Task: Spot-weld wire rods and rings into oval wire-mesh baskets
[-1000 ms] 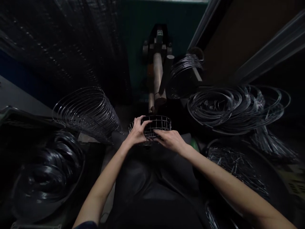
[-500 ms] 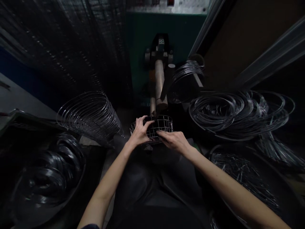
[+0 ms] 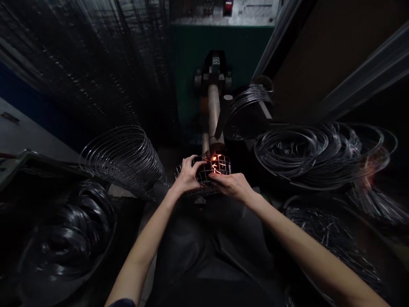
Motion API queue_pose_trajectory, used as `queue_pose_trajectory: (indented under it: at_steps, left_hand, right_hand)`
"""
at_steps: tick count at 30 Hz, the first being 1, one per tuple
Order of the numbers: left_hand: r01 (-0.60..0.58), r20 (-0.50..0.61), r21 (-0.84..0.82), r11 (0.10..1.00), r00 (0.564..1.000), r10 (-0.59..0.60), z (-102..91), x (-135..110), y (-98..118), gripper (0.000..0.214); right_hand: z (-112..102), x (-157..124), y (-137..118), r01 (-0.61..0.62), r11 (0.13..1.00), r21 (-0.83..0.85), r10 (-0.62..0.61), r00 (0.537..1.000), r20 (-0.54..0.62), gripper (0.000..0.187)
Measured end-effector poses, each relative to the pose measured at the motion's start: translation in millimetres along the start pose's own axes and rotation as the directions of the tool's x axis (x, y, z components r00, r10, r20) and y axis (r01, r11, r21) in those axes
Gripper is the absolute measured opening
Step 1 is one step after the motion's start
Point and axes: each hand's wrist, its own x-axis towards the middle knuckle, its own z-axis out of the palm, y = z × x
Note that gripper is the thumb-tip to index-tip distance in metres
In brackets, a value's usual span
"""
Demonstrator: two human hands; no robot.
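Note:
A round wire basket [image 3: 226, 166] is held between my hands at the end of a spot welder's thick metal arm [image 3: 214, 111]. My left hand [image 3: 188, 175] grips its left side, thumb and fingers curved around the wires. My right hand [image 3: 235, 186] pinches the near right rim; its fingertips partly hide what they hold. Bright orange sparks [image 3: 217, 164] glow inside the basket, just under the tip of the arm. A thinner metal rod [image 3: 205, 143] runs beside the arm.
Left of my hands stands a stack of wire rings [image 3: 128, 157], with coiled wire [image 3: 67, 234] in a tub below it. To the right are wire hoops [image 3: 297, 149] and a bin of short wire pieces [image 3: 329, 238]. A wire coil [image 3: 251, 104] hangs beside the welder.
Orange sparks have appeared in the basket at the welder's tip, with a reddish glow over the wires at far right. Both hands keep nearly the same grip.

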Motion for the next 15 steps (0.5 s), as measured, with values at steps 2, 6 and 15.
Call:
queue_pose_trajectory:
  at_steps: [2, 6, 15]
  left_hand:
    - [0.009, 0.012, -0.019, 1.0, 1.0, -0.009, -1.7, -0.2, 0.4, 0.088]
    - [0.039, 0.04, -0.052, 0.998, 0.999, -0.036, -6.7, 2.7, 0.2, 0.093]
    - [0.082, 0.037, -0.074, 0.994, 0.996, -0.079, -9.1, 31.2, -17.1, 0.095]
  right_hand:
    - [-1.3, 0.3, -0.3, -0.018, 1.0, 0.016, 0.018, 1.0, 0.004, 0.035]
    - [-4.8, 1.5, 0.4, -0.022, 0.999, 0.047, 0.023, 1.0, -0.014, 0.034]
    - [-0.7, 21.3, 11.5, -0.124, 0.988, 0.09, 0.135, 0.982, -0.133, 0.032]
